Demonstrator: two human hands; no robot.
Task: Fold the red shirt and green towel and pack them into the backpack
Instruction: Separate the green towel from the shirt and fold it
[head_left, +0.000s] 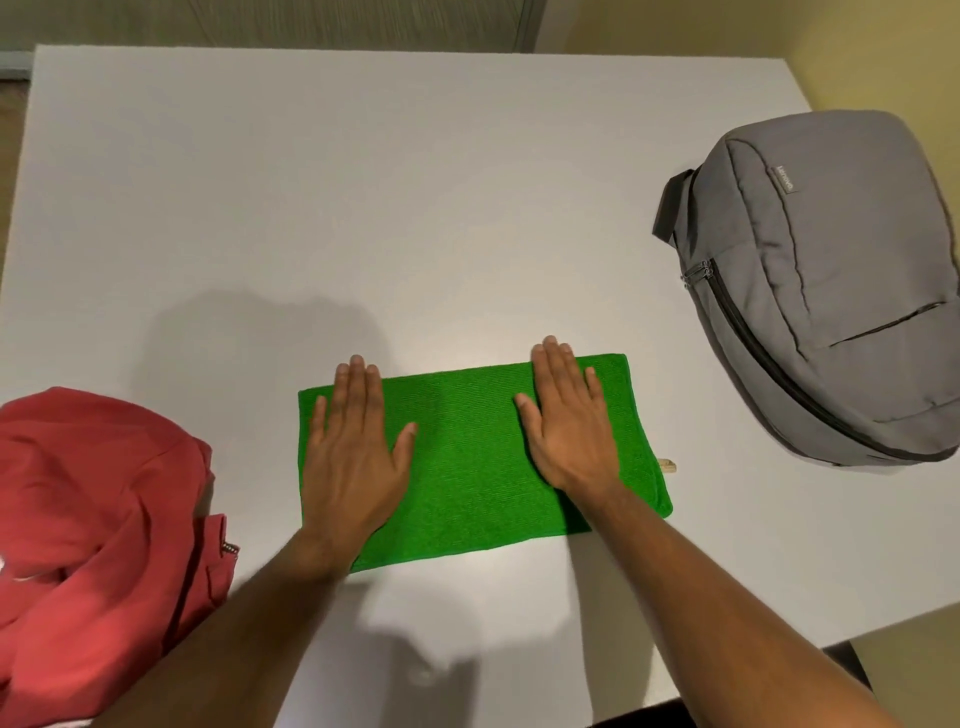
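The green towel (467, 457) lies flat on the white table (363, 182) as a folded rectangle near the front edge. My left hand (353, 457) presses flat on its left part, fingers straight. My right hand (569, 431) presses flat on its right part, fingers straight too. A small tag sticks out at the towel's right edge. The red shirt (98, 540) sits crumpled at the table's front left, with a zipper end showing. The grey backpack (821, 280) lies on the table's right side, its zippers shut as far as I can see.
The backpack overhangs the table's right edge. Bare white tabletop stretches behind the towel to the far edge. A dark object (847, 670) shows below the table's front right corner.
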